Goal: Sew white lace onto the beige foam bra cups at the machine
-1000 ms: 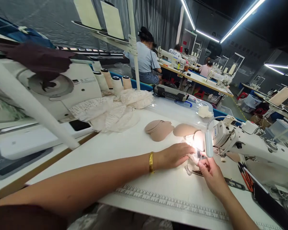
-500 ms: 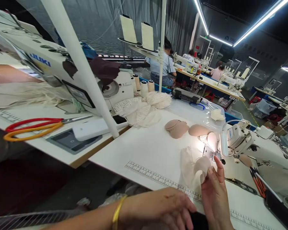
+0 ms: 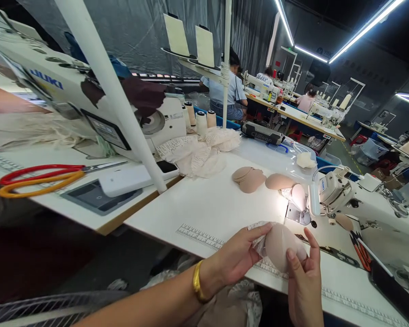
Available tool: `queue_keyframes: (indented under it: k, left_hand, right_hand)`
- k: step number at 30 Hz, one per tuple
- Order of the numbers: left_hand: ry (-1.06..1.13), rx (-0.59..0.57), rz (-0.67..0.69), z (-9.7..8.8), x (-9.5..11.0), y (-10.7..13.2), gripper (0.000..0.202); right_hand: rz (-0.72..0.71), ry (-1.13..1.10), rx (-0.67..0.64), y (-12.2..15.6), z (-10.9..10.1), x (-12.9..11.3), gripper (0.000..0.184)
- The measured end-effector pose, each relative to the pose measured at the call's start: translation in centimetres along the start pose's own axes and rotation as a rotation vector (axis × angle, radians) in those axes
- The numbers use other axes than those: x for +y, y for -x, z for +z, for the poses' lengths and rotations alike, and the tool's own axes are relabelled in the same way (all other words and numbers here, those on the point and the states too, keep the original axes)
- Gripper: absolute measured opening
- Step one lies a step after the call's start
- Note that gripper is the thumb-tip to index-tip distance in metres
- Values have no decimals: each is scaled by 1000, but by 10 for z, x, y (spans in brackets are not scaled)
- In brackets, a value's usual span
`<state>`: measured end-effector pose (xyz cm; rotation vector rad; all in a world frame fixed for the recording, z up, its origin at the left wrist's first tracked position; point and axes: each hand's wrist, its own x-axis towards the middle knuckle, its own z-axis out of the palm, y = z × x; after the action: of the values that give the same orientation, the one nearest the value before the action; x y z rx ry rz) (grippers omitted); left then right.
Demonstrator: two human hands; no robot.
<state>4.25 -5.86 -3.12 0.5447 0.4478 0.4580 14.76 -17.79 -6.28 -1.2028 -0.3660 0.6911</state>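
Observation:
My left hand (image 3: pixel 236 256) and my right hand (image 3: pixel 303 281) hold one beige bra cup with lace (image 3: pixel 279 245) between them, just above the near edge of the white sewing table (image 3: pixel 218 204). The left pinches its lace edge; the right cradles the padded side. Behind it, a sewing machine (image 3: pixel 347 200) with a lit lamp (image 3: pixel 313 200) stands at the right. More beige cups (image 3: pixel 250 177) lie stacked on the table beyond.
A pile of cream lace (image 3: pixel 201 152) and thread cones (image 3: pixel 201 122) sit at the back. Red and yellow scissors (image 3: pixel 44 177) lie on the left neighbouring table by a Juki machine (image 3: pixel 54 91). Other people sew at far tables (image 3: pixel 293 113). A white pole (image 3: pixel 112 95) crosses the left.
The cup came away from the needle area toward me. My left hand, low at the table edge half a second ago, rose and took the cup's lace edge.

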Motion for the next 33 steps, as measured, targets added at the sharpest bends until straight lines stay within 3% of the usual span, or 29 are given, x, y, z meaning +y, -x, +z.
queue_keyframes:
  k: [7, 19, 26, 33]
  left_hand:
    - [-25, 6, 82, 1, -3, -6, 41]
    - [66, -79, -58, 7, -4, -17, 25]
    - [73, 24, -53, 9, -8, -27, 29]
    - [92, 21, -55, 12, -9, -30, 27]
  right_hand:
    - [-8, -16, -29, -6, -4, 10, 91]
    - [-80, 123, 17, -11, -12, 11, 90]
    - [-37, 80, -17, -21, -22, 19, 93]
    - [-42, 81, -5, -25, -23, 19, 88]
